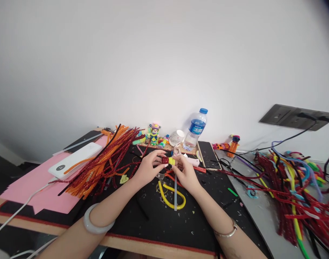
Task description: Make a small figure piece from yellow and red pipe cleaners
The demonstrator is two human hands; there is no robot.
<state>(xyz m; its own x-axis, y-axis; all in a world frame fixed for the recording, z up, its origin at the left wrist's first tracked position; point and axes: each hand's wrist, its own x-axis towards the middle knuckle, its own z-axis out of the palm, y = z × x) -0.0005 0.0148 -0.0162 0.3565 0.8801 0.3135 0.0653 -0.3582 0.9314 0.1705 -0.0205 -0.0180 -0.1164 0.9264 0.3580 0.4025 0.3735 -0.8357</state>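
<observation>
Over the black mat (164, 230), my left hand (150, 166) and my right hand (186, 171) meet, fingertips pinched on a small pipe-cleaner piece (172, 161). Its left part is dark glittery red and its right part is bright yellow, wound in coils. Fingers cover some of it. Just below the hands lie a yellow loop (182, 205), a thin whitish translucent stick (175, 196) and a metal tool (160, 176), mostly hidden. Whether the yellow loop is the tool's handle I cannot tell.
Orange and red pipe cleaners (96, 169) lie left, by a white power bank (75, 160) on pink sheets (37, 183). Behind stand a small figure (154, 135), a paper cup (176, 137), a water bottle (196, 129) and a phone (209, 154). More pipe cleaners (288, 201) and cables are right.
</observation>
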